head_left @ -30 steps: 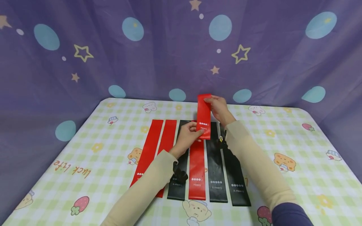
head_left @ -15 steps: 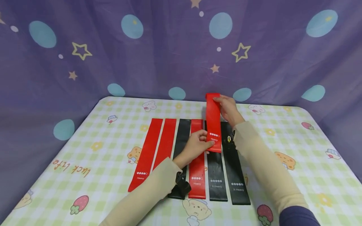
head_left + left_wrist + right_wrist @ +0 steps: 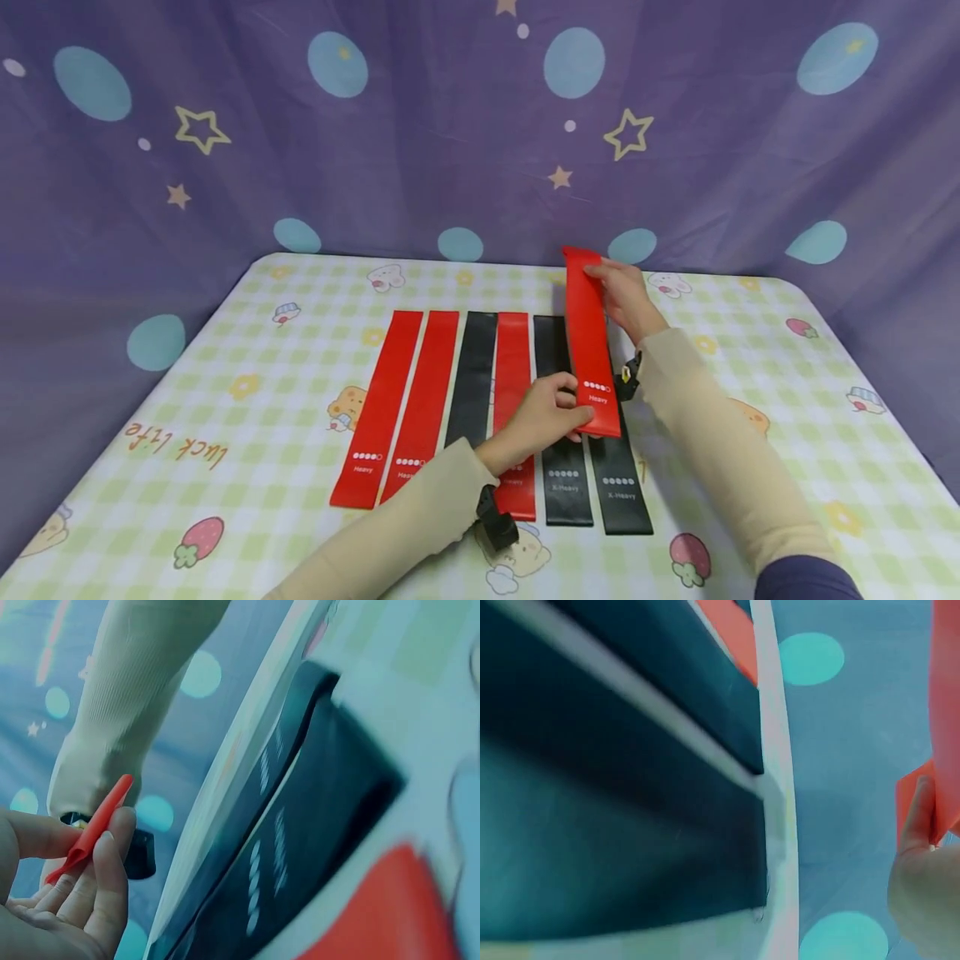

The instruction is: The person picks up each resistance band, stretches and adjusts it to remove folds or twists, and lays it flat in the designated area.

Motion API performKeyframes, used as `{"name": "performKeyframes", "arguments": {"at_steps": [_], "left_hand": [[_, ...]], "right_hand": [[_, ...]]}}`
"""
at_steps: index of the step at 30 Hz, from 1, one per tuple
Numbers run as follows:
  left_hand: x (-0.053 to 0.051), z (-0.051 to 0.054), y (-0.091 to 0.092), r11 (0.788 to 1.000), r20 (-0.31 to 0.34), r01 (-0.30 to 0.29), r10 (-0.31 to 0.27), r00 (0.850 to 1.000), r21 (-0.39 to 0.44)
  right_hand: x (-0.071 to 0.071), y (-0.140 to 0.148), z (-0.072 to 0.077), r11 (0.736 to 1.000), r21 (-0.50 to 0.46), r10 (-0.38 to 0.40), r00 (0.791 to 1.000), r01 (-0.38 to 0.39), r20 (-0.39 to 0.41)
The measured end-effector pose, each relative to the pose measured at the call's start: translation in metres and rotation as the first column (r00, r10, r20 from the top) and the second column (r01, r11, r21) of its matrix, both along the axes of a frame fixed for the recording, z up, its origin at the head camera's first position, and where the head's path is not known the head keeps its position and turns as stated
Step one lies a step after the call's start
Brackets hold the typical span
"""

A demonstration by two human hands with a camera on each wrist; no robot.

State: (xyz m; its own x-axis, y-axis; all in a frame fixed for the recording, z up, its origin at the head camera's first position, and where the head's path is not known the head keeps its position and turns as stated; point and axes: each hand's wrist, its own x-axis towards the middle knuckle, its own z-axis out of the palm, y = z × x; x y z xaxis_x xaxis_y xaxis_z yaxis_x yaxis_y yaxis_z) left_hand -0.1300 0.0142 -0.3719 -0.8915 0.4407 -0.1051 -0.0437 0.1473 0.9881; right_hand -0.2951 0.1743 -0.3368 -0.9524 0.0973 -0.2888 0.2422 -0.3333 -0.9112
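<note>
A red resistance band [image 3: 588, 333] marked "Heavy" is stretched out between both hands, above the right end of a row of flat bands. My left hand [image 3: 543, 412] pinches its near, labelled end, and my right hand [image 3: 628, 298] grips the far end. In the left wrist view, thumb and fingers close on the edge of the red band [image 3: 97, 829]. The right wrist view shows the right hand [image 3: 930, 877] partly cut off, with its thumb on the red band [image 3: 946, 712]. Beneath the held band lie two black X-Heavy bands [image 3: 567, 492], partly covered.
Further left in the row lie two red bands [image 3: 382, 392], a black band [image 3: 472, 367] and another red band [image 3: 513, 350]; the left arm hides parts of them. A checked cloth [image 3: 247, 333] covers the table. Behind hangs a purple curtain [image 3: 450, 150].
Both hands have carried the held red band to the right, from over the lying red band to over the rightmost black bands. Its labelled end is lower and nearer.
</note>
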Motion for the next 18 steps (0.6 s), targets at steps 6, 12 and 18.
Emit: {"name": "performKeyframes", "arguments": {"at_steps": [6, 12, 18], "left_hand": [[0.015, 0.0, 0.009, 0.999, 0.009, 0.053, -0.053, 0.999, -0.011], [0.027, 0.001, 0.018, 0.998, 0.03, 0.065, -0.065, 0.997, 0.0], [0.036, -0.001, 0.028, 0.996, 0.081, 0.093, -0.093, 0.992, -0.007]], "right_hand": [[0.005, 0.012, -0.005, 1.0, -0.003, 0.009, 1.0, -0.009, 0.003], [0.009, 0.024, -0.009, 0.999, 0.019, 0.033, 0.999, -0.032, -0.012], [0.013, 0.041, -0.015, 0.992, 0.123, 0.001, 1.0, -0.004, 0.025]]}}
